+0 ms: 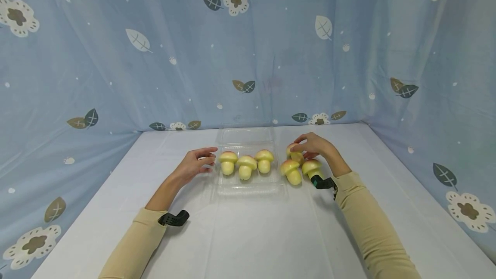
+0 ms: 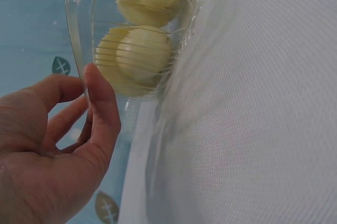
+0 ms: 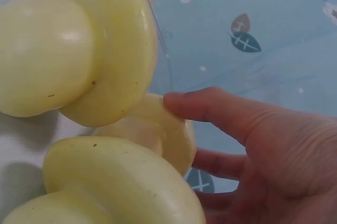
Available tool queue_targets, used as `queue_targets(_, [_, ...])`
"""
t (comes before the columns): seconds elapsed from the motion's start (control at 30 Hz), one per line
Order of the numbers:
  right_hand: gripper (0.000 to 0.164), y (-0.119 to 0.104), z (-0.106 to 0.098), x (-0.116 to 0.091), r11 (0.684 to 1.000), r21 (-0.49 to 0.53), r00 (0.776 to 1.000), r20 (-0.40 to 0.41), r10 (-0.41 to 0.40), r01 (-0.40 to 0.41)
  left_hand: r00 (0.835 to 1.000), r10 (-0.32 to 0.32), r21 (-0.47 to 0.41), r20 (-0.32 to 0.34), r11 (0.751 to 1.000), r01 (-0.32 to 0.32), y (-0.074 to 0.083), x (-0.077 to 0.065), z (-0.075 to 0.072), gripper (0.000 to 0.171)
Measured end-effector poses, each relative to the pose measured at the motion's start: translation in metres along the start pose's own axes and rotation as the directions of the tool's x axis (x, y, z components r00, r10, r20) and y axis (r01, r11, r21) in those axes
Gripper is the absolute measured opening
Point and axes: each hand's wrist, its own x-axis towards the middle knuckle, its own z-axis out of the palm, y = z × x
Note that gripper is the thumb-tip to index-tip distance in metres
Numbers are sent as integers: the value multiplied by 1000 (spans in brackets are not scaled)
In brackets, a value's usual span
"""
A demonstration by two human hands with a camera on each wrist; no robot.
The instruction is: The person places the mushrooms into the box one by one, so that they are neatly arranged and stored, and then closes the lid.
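My left hand (image 1: 194, 165) is at the left edge of a clear plastic box (image 1: 249, 190), its thumb and fingers pinching the rim (image 2: 75, 34). Three yellow-green model mushrooms with reddish-topped caps lie in a row in the box: a left one (image 1: 227, 162), a middle one (image 1: 246, 167) and a right one (image 1: 264, 161). To the right of the box, my right hand (image 1: 312, 144) grips another mushroom (image 3: 181, 132) by its cap, thumb on the near side and fingers behind. In front of that one lie two more mushrooms, one on the left (image 1: 291, 172) and one on the right (image 1: 311, 167).
The box's clear lid (image 1: 246, 134) is folded back toward the curtain. A white cloth (image 1: 252, 236) covers the table. Blue curtains (image 1: 174, 94) with leaves and flowers enclose the back and sides. Black wrist cameras (image 1: 174, 218) sit at both sleeves.
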Motion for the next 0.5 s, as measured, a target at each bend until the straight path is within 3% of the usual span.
queue_targets(0.5, [64,4,-1,0,998,55,998,-56,-4,8,1000,19,12,12,1000,-19,-5,2,-3,51])
